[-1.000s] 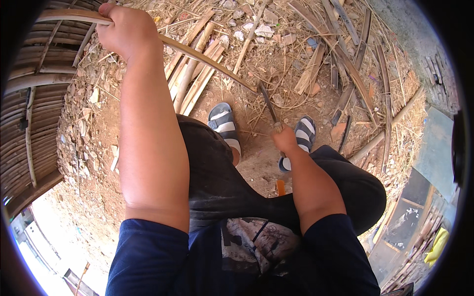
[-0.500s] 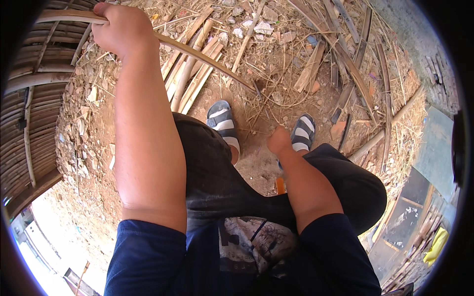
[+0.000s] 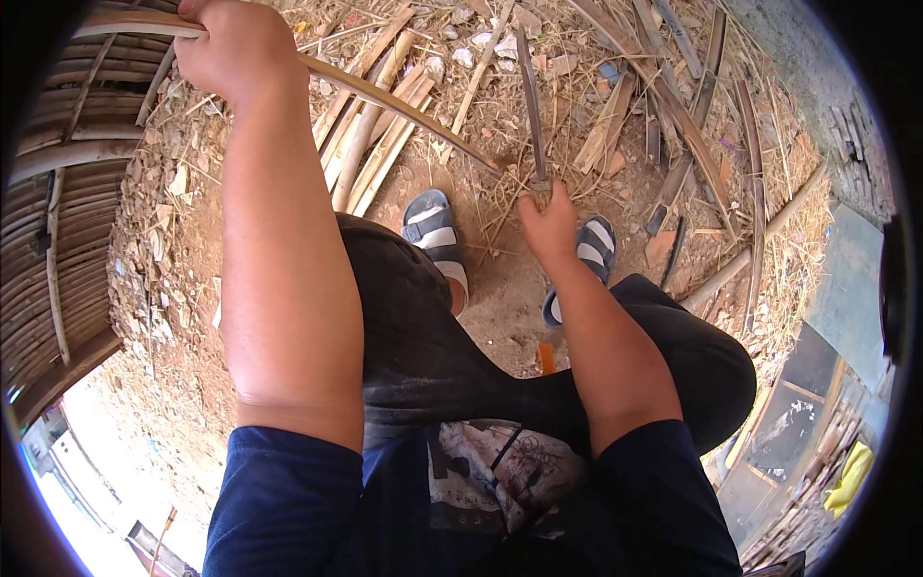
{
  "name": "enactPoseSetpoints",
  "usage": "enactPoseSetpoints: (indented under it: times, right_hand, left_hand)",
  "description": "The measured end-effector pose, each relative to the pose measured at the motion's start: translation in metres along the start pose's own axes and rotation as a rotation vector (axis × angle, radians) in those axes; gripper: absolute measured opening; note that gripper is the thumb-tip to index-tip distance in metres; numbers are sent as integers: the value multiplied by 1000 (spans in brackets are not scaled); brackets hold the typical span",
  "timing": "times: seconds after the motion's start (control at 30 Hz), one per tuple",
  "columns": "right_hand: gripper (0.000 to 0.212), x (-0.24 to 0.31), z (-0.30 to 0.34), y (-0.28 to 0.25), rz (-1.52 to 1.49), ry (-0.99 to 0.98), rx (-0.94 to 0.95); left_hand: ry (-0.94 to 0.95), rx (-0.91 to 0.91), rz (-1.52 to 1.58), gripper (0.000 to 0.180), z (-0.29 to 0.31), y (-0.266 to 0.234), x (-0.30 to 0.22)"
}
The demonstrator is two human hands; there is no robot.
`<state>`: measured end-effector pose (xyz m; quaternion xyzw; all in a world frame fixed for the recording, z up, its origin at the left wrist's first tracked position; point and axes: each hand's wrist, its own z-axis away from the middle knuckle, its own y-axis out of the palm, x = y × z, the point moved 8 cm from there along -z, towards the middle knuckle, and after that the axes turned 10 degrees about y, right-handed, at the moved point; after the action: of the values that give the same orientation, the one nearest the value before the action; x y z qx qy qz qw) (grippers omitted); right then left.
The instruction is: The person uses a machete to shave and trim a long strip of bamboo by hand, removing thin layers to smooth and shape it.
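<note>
My left hand (image 3: 236, 48), at the upper left, is closed round a long bamboo strip (image 3: 399, 104). The strip slants down to the right, and its far end lies near the ground in front of my feet. In front of my right foot, my right hand (image 3: 550, 221) is wrapped round the handle of a machete (image 3: 533, 111). Its long, narrow, dark blade points away from me, just right of the strip's end. Blade and strip appear apart. My fingers hide most of the handle.
Split bamboo pieces (image 3: 375, 144) lie beyond my left foot, and dark wooden strips (image 3: 687, 125) are scattered at the right. A slatted bamboo panel (image 3: 72, 221) stands on the left. My sandalled feet (image 3: 435, 226) rest on dirt among straw and stones. A concrete wall (image 3: 817, 87) edges the far right.
My right hand has moved slightly forward, and the machete blade has swung up into clear view, pointing away from me. My left hand and the bamboo strip have hardly moved.
</note>
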<state>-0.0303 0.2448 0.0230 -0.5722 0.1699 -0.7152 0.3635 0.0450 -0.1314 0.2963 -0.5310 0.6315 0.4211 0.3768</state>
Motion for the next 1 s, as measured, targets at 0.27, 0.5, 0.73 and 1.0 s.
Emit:
enactPoseSetpoints:
  times: [0.27,0.5,0.73,1.0]
  right_hand:
    - [39,-84,42,41,489,183,332]
    - [35,-91,13,23,289,218,353]
    - [38,-18,-23,22,-143,309,259]
    - [37,78,-10,-31,-168,-55,9]
  left_hand:
    - [5,-2,1,53,1,2,-3]
    - [2,-7,6,52,-1,4,-4]
    - [21,1,3,52,-2,5,0]
    - [27,-5,2,51,-2,5,-1]
